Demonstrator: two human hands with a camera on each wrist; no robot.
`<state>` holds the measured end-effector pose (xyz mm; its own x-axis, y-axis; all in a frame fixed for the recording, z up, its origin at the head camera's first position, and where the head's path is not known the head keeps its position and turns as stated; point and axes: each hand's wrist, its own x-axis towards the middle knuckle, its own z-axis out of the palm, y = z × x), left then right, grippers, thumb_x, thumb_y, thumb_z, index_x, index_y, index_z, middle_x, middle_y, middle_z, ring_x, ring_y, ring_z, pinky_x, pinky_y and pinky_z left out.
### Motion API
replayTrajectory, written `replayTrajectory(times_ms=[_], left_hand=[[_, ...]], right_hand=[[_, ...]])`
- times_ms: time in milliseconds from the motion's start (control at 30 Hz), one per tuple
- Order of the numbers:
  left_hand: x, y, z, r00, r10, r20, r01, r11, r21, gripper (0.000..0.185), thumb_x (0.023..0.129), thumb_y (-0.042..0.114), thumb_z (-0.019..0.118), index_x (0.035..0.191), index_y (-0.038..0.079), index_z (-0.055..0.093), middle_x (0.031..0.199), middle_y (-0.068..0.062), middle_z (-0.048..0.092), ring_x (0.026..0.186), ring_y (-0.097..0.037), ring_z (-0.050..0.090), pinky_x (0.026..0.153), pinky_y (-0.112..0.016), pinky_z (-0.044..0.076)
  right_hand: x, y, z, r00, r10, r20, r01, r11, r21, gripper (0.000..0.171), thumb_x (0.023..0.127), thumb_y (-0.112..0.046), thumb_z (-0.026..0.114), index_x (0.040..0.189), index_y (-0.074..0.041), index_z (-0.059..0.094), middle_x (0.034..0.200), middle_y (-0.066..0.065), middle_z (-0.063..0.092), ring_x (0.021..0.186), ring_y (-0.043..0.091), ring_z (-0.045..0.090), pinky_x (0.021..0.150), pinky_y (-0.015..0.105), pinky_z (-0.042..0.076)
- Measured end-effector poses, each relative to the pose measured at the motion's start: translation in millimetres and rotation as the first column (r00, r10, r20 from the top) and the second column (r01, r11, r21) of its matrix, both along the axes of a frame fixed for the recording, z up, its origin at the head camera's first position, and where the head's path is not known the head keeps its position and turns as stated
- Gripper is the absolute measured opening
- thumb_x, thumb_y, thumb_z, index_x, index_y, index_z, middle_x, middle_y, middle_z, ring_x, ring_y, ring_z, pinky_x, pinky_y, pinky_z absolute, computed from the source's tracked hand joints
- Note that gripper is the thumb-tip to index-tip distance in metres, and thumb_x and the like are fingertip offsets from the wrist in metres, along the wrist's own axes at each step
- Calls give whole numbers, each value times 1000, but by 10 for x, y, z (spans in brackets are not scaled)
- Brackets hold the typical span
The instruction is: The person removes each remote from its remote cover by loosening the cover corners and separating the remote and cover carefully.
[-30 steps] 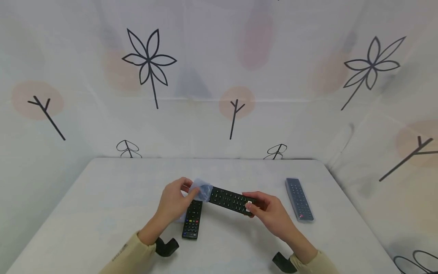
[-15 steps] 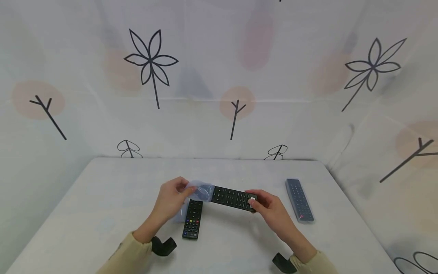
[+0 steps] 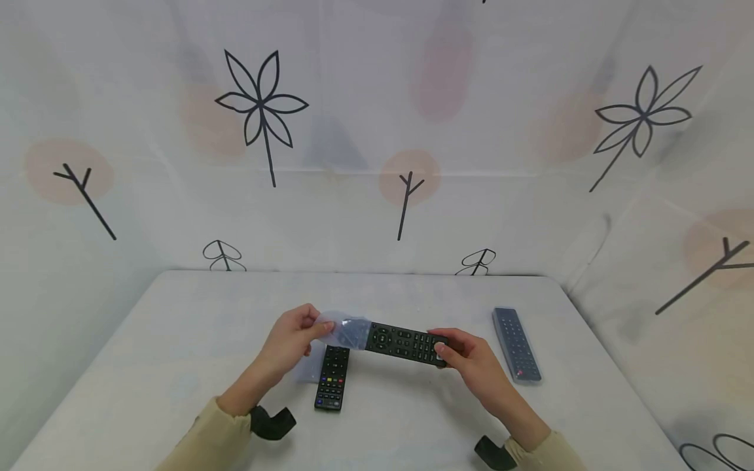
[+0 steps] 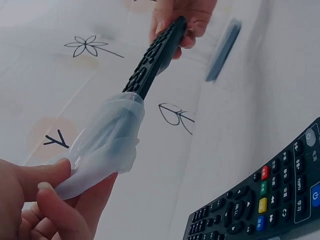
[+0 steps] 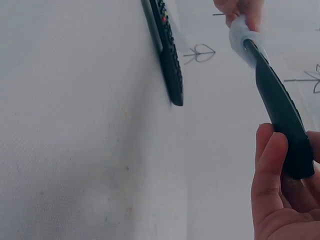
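While three remote controls show in the head view, only one of them is off the table [image 3: 177,340]: a black remote [image 3: 406,344] held in the air between the two hands, lying roughly level and crosswise above the middle of the tabletop. The right hand [image 3: 471,363] grips its near end, thumb on the button face and the other fingers curled beneath, as the right wrist view confirms. The left hand [image 3: 288,343] pinches the loose end of a clear plastic sleeve [image 3: 344,330] between thumb and fingertips; in the left wrist view the sleeve covers only the far tip of the black remote, the rest of it hanging crumpled and slack toward the hand. A second black remote with coloured buttons [image 3: 332,378] lies flat on the table just below the held one, pointing toward the person. It seems to rest partly on another pale film, though the head view is too faint to be sure. The third remote, a grey wrapped remote [image 3: 516,343], lies well apart to the right, near the table's edge.
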<state>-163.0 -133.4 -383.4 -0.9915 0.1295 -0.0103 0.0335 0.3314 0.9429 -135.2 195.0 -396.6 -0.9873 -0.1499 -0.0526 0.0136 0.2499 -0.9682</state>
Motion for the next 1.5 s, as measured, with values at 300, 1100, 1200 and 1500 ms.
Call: replayTrajectory(times_ms=[300,1100,1200,1500], left_hand=[[-8,-36,-55,1000,-4,7,4,1000,-2,10,94,18,70,93,9,67,89,-3,68,84,-32,60,68,-37,50],[-10,-79,-78,1000,-16,-13,15,999,-33,7,92,15,72,95,9,71,86,-2,71,87,-36,61,69,-42,54],[-14,-85,-77,1000,-14,-12,14,999,-32,8,92,16,72,96,9,71,88,-3,72,88,-36,61,68,-40,53],[-20,-135,-108,1000,11,-7,-12,997,-72,6,93,15,70,95,9,70,84,-2,68,86,-33,61,70,-42,53]], right_hand=[[13,36,1,1000,12,-7,-12,1000,-8,34,98,-12,64,129,0,62,121,16,64,94,21,64,80,27,55],[17,105,-9,998,59,6,-59,998,-20,39,99,-16,63,133,3,58,121,17,65,97,20,64,81,27,55],[11,111,-18,998,55,8,-55,998,-13,39,99,-16,63,133,3,58,121,16,66,97,20,64,82,27,54],[17,157,-40,1000,13,2,-13,1000,12,36,99,-12,62,132,1,60,124,16,64,100,20,64,81,26,54]])
